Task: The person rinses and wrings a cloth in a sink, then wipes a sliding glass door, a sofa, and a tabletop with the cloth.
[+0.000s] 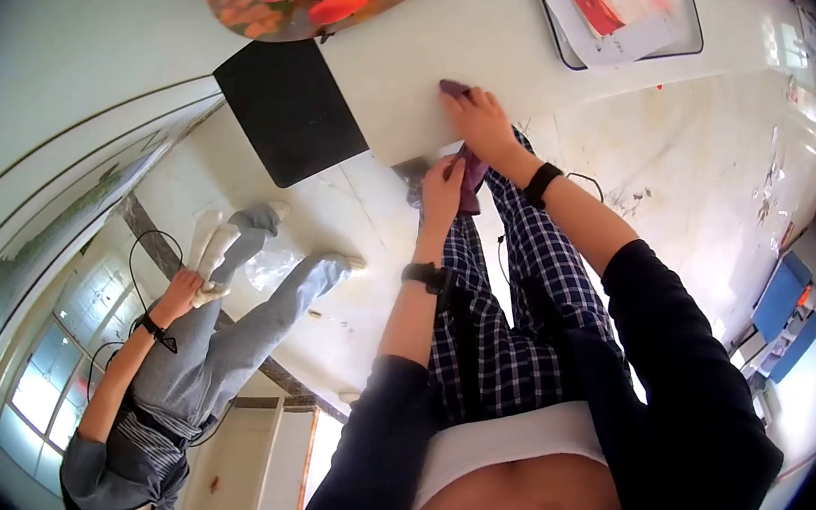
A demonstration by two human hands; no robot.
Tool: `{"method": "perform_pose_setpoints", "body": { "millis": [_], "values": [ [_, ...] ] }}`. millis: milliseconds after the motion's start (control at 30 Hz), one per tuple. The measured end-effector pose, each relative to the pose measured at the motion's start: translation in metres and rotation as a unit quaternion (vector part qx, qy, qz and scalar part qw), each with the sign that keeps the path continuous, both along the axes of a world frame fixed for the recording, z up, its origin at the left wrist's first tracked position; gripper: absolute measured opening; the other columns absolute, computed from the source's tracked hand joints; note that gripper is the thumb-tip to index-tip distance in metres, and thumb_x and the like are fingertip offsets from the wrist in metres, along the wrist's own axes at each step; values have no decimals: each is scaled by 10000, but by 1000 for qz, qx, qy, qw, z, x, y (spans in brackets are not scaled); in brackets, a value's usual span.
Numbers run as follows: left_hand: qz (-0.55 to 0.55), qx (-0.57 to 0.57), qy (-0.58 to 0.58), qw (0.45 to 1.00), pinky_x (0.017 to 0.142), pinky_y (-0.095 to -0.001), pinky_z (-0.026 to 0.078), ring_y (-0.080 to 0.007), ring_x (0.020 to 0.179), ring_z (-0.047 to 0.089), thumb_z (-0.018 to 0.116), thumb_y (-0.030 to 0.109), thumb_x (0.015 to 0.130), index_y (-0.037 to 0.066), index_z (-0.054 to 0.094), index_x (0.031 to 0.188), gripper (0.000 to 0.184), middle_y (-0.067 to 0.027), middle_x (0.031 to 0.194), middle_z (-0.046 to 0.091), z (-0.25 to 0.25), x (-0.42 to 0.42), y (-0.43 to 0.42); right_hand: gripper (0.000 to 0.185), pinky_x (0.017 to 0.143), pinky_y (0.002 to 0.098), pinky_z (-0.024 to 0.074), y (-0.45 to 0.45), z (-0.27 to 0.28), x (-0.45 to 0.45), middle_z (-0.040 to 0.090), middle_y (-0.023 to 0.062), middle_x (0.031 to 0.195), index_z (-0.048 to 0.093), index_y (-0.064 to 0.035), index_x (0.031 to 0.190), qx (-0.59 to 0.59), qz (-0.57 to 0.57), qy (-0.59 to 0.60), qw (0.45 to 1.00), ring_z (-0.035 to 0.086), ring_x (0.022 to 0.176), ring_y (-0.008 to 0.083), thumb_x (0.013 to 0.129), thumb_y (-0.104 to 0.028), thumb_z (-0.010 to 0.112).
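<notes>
My right hand (483,125) rests at the edge of the white tabletop, its fingers closed around a dark maroon cloth. One end of the cloth pokes out beyond the fingertips. Below it, my left hand (443,188) grips maroon cloth (471,198) between thumb and fingers, and a fold hangs beneath. I cannot tell whether both hands hold one piece or two. A black flat square (288,112) juts over the table edge to the left of my hands.
A patterned board (246,0) carries red-orange objects on the table (410,64). A dark-rimmed tray (696,41) holds papers. Another person (183,370) stands at the left, holding white fabric (213,243). Blue items (781,298) stand at the far right.
</notes>
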State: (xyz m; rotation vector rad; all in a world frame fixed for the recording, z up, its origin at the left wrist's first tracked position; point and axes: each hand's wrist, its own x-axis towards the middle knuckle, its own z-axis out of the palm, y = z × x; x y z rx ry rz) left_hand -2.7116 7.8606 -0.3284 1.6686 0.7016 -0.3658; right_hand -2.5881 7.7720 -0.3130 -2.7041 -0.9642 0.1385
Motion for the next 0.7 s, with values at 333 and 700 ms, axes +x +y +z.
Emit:
{"method": "perform_pose_setpoints", "body": {
  "millis": [333,700],
  "values": [
    [-54,80,-76,992,753,-351,460,-326,843,609,539,211,879,-6,606,992,253,-178,930,641,-19,11,-45,436,835,332,419,-30,-1,20,588,22,994,510,-80,1165,6,53,57,997,485,959,234,730,-89,538],
    [-8,116,0,993,754,-369,457,-339,854,601,525,261,890,31,618,1008,274,-172,934,638,21,12,-25,357,825,337,413,8,2,8,590,66,988,517,-52,1115,1,46,24,999,489,950,245,768,-138,514]
  ]
}}
